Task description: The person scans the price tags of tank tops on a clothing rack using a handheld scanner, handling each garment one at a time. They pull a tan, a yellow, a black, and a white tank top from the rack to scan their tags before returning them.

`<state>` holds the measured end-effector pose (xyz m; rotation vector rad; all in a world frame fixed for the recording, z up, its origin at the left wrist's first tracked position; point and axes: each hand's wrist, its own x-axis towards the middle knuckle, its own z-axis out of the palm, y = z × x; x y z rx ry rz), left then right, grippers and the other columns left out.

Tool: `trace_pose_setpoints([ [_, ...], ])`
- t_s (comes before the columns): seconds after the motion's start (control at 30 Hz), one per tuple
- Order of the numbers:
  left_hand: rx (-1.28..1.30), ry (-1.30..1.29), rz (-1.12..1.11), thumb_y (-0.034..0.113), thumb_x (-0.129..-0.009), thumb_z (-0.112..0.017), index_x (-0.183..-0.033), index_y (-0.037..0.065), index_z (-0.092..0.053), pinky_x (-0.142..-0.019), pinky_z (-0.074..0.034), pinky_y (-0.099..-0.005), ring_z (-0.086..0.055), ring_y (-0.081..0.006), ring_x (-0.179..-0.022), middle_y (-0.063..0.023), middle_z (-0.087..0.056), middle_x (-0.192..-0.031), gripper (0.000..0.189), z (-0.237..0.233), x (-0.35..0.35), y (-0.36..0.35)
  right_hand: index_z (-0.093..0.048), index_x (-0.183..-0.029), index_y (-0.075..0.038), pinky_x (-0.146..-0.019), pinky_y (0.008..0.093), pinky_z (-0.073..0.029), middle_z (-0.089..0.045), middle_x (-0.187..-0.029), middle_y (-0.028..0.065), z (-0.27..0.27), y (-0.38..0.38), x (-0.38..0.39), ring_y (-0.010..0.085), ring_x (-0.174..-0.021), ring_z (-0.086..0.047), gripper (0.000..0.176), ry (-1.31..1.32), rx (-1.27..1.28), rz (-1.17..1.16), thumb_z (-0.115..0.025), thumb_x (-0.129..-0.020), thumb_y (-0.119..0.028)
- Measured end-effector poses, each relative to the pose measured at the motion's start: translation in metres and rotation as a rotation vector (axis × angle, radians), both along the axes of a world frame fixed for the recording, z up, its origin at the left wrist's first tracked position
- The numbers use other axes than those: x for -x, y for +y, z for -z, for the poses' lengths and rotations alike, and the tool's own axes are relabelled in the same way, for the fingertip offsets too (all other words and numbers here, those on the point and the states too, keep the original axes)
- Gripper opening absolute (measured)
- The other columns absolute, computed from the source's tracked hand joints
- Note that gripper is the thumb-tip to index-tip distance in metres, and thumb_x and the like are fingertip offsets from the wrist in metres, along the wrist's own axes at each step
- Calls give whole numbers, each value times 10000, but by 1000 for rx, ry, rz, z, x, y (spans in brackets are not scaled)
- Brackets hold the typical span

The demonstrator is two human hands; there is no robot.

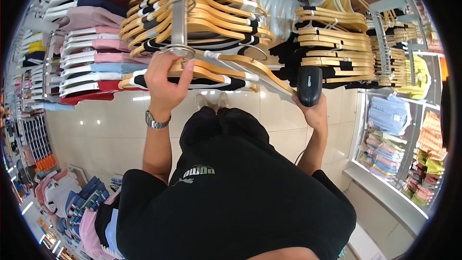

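My left hand, with a metal watch at its wrist, is closed around a wooden hanger near its hook, at the front end of the metal rail. In my right hand is a black handheld barcode scanner, its rounded head facing up. Most of the scanner's handle is hidden by its head and my hand. Another wooden hanger slants from the rail towards my right hand, its end right at my thumb. A pale garment hangs below it.
More wooden hangers with dark garments hang at the right. Pink, white and blue garments line the left. Folded clothes fill a shelf at the far right, and stacked clothes lie at lower left. Tiled floor runs below.
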<state>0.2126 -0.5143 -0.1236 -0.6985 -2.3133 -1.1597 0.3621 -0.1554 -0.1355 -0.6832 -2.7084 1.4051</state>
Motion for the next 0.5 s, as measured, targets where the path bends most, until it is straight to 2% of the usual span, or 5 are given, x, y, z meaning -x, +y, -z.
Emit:
trace_pose_setpoints([
  [0.07, 2, 30, 23, 103, -788, -771, -905, -5, -647, -711, -489, -384, -608, -335, -756, -143, -657, -841, 202, 3, 4, -1, -638, -936, 18, -711, 307, -508, -675, -825, 65, -2, 4, -14, 141, -730, -586, 263, -3, 25, 45, -828, -775, -68],
  [0.2, 48, -10, 42, 58, -878, -697, -968, -10, -641, -766, -499, -312, -633, -227, -804, -113, -695, -908, 126, 11, 5, -7, -637, -934, 15, -696, 302, -503, -671, -813, 55, 0, 20, -46, 129, -725, -578, 266, -15, 51, 145, -833, -775, -69],
  [0.33, 61, -28, 45, 62, -891, -689, -988, -16, -634, -781, -497, -307, -632, -213, -827, -112, -696, -934, 136, 12, 6, -6, -650, -925, 9, -686, 293, -492, -669, -808, 43, -10, 27, -86, 124, -718, -574, 249, -27, -16, 260, -828, -775, -81],
  [0.43, -86, 8, 84, 90, -852, -730, -946, -13, -635, -717, -475, -353, -601, -301, -780, -135, -640, -870, 168, 12, 8, 3, -655, -923, 9, -705, 298, -492, -669, -811, 46, -14, 23, -115, 131, -728, -580, 244, 15, -63, 351, -824, -778, -93],
  [0.5, -75, 12, 80, 118, -860, -746, -968, -22, -637, -743, -485, -358, -612, -299, -798, -141, -644, -886, 207, 16, 7, 1, -656, -929, 10, -716, 301, -492, -670, -814, 50, -23, 13, -135, 137, -735, -585, 249, 41, -89, 402, -824, -778, -94],
])
